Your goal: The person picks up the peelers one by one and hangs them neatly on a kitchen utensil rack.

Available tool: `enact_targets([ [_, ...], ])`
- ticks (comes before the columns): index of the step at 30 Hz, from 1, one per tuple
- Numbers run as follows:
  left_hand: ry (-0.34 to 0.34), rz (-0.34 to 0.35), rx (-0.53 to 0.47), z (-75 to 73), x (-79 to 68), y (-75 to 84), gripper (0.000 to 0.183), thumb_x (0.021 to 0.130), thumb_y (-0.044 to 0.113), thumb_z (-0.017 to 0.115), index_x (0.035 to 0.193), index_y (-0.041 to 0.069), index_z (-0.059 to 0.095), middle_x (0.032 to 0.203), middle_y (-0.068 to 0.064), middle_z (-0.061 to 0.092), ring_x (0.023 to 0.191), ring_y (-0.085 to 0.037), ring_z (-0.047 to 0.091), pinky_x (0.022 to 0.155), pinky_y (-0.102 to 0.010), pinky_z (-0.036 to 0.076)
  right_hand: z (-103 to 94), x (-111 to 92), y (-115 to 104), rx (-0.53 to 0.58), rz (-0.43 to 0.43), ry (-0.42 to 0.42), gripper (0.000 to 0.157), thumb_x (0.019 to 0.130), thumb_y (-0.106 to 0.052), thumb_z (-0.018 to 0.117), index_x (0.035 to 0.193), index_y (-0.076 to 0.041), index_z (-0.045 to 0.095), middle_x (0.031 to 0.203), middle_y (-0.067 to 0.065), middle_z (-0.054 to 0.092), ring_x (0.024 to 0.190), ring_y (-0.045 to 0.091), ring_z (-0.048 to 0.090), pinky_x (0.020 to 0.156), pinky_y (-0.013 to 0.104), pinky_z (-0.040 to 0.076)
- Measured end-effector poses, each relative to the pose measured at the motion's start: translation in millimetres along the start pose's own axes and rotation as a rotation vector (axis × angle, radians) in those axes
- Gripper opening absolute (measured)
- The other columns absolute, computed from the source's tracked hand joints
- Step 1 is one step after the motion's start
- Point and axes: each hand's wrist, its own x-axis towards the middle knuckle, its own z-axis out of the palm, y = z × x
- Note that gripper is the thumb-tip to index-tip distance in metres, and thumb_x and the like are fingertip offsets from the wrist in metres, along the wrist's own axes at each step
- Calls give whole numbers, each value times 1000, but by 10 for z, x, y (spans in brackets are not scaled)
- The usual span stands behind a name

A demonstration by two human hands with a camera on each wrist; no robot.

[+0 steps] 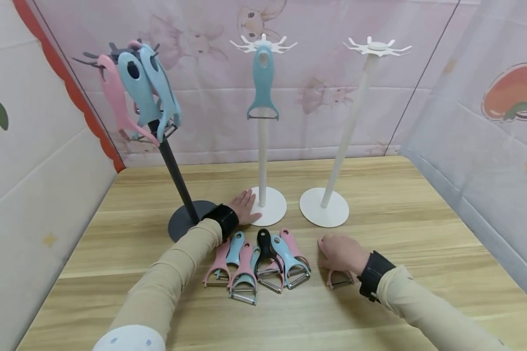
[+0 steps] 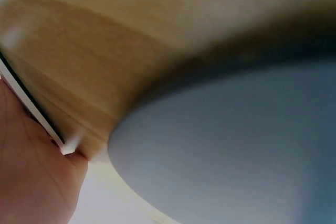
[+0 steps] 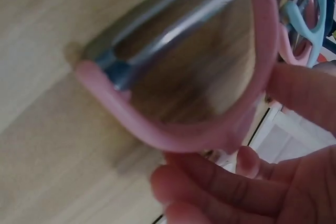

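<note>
My left hand lies with its fingers spread on the round base of the middle white stand. A light blue peeler hangs from one of that stand's top hooks. My right hand grips a pink peeler by its handle, low over the table on the right. Its metal blade faces me in the head view, and the fingers hide most of the handle. Between the hands lies a pile of pink and light blue peelers with a black peeler among them.
At the left a black stand carries pink and light blue peelers on its hooks. Another white stand, its hooks bare, stands at the right rear. Printed cloth walls enclose the wooden table at the back and sides.
</note>
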Motion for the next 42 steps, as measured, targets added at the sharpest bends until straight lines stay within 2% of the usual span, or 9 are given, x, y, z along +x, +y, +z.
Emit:
enact_targets([
  [6,11,15,12,2,-2,8,77,95,51,34,147,0,8,153,-18,1,140,-30,1,111,-42,13,52,-8,7,-5,-6,41,27,76,-12,71,70,-8,45,64,1,39,56,17,41,49,33,41],
  [11,24,22,3,-1,-5,8,78,94,51,35,147,0,9,153,-18,2,140,-30,2,111,-42,13,30,12,-17,4,9,29,25,76,-7,69,71,-8,45,63,1,39,55,17,40,48,33,39],
  [15,18,21,17,-9,-8,5,77,95,51,34,147,0,8,153,-18,2,140,-30,1,111,-42,12,-50,40,-57,113,104,35,20,88,-12,59,73,-9,47,61,2,44,54,16,45,48,32,41],
  [17,15,20,16,-16,-9,4,77,95,51,34,147,0,8,153,-18,2,140,-30,1,111,-42,12,-118,49,-67,154,145,66,16,88,-12,57,76,-7,49,62,4,47,55,17,47,49,32,42],
  [19,12,15,14,-22,-10,3,77,95,51,35,147,0,8,153,-18,2,140,-30,1,111,-42,12,-207,57,-70,190,164,133,16,86,-13,60,77,-6,50,63,4,49,56,18,50,49,32,43],
  [23,17,10,11,-17,-5,-3,78,94,51,35,147,0,9,153,-18,2,140,-30,2,111,-43,13,-427,78,-76,200,88,318,19,73,-8,69,74,-6,51,61,2,49,55,17,50,46,29,42],
  [30,28,18,16,3,-10,-24,77,94,51,33,147,0,9,153,-18,2,140,-30,2,111,-42,12,-870,133,-141,217,5,594,22,77,-10,68,68,-8,48,56,-2,44,47,12,42,41,25,34],
  [35,32,6,0,13,-8,-31,77,94,51,35,147,0,9,153,-18,2,140,-29,2,111,-42,12,-1196,207,-192,216,-68,838,23,79,-12,65,66,-7,47,54,-1,39,46,12,34,41,25,27],
  [42,22,4,0,31,1,-15,78,94,51,34,147,0,9,153,-18,2,140,-30,2,111,-43,12,-1648,364,-298,176,-192,1157,24,82,-11,63,65,-3,48,53,4,43,46,16,36,44,26,27],
])
